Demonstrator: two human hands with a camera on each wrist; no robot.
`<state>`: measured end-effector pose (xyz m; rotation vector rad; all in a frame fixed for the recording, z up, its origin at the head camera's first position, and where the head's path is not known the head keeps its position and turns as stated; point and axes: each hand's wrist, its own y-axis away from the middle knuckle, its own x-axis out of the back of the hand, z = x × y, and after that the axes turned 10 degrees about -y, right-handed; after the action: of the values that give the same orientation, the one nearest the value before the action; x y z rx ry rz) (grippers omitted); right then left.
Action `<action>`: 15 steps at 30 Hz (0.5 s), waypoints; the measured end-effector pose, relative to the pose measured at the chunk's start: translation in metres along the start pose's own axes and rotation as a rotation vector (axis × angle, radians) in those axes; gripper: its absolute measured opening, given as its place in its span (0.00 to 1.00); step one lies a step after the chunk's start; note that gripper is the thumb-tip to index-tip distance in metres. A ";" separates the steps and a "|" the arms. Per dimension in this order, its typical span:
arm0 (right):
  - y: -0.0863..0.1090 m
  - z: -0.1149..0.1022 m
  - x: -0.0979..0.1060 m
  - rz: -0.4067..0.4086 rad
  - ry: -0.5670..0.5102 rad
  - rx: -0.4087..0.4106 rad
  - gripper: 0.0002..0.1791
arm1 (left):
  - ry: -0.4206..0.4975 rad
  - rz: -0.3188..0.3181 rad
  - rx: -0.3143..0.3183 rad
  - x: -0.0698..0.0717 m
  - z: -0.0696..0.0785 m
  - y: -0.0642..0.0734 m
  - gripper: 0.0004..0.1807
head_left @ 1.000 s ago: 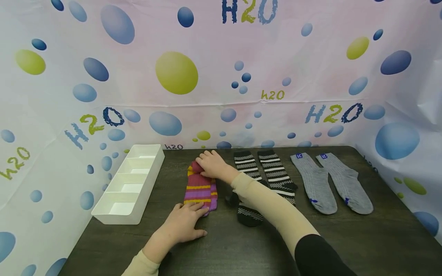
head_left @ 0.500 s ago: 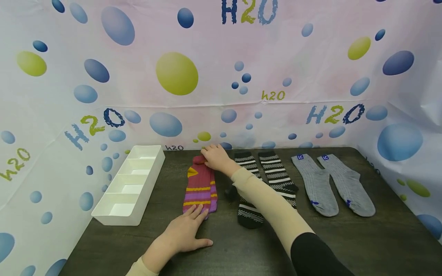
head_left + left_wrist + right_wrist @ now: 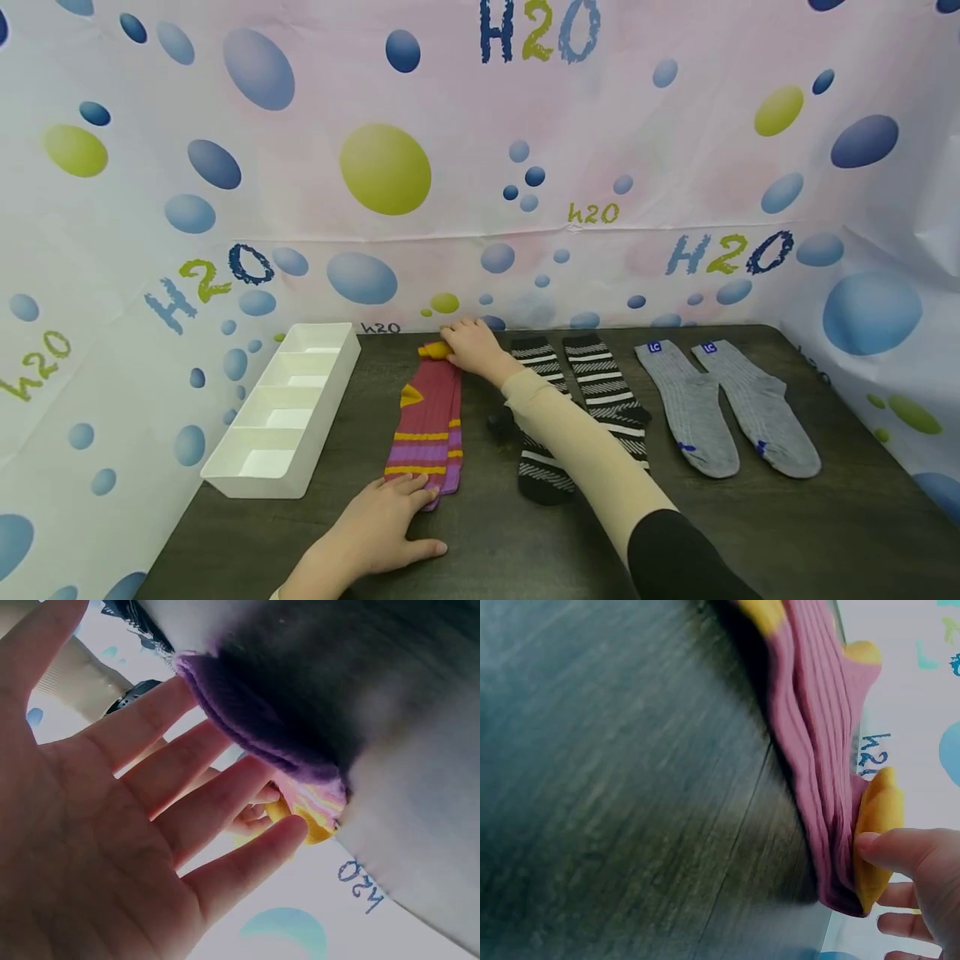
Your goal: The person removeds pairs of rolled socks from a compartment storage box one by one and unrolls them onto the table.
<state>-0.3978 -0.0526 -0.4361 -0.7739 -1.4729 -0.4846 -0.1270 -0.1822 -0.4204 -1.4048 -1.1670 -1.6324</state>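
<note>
A pair of red, purple and yellow striped socks (image 3: pixel 430 408) lies lengthwise on the dark table, one on the other. My left hand (image 3: pixel 367 529) rests on their near end with its fingers straight; in the left wrist view those fingers lie against the purple cuff (image 3: pixel 255 724). At the far end, my right hand (image 3: pixel 476 348) pinches the yellow toe (image 3: pixel 881 817), which is turned up, with the thumb on its near side in the right wrist view. Two black-and-white striped socks (image 3: pixel 600 379) lie to the right, one partly covered by my right forearm.
A white box (image 3: pixel 292 408) with several compartments stands on the left of the table. Two grey socks (image 3: pixel 690 408) lie at the right. Behind rises a backdrop (image 3: pixel 600 167) with coloured dots. A small dark object (image 3: pixel 501 423) sits by the right forearm.
The striped socks have straightened out and shifted towards me at their near end, with the yellow toe now showing at the far end. My left hand has slid nearer; the right moved slightly.
</note>
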 end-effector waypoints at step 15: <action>0.004 -0.012 0.001 -0.122 -0.302 0.147 0.09 | -0.028 0.064 -0.018 -0.002 -0.001 0.004 0.38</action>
<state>-0.3870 -0.0581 -0.4350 -0.6630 -1.8229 -0.3561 -0.1234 -0.1850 -0.4215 -1.4657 -1.1143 -1.5867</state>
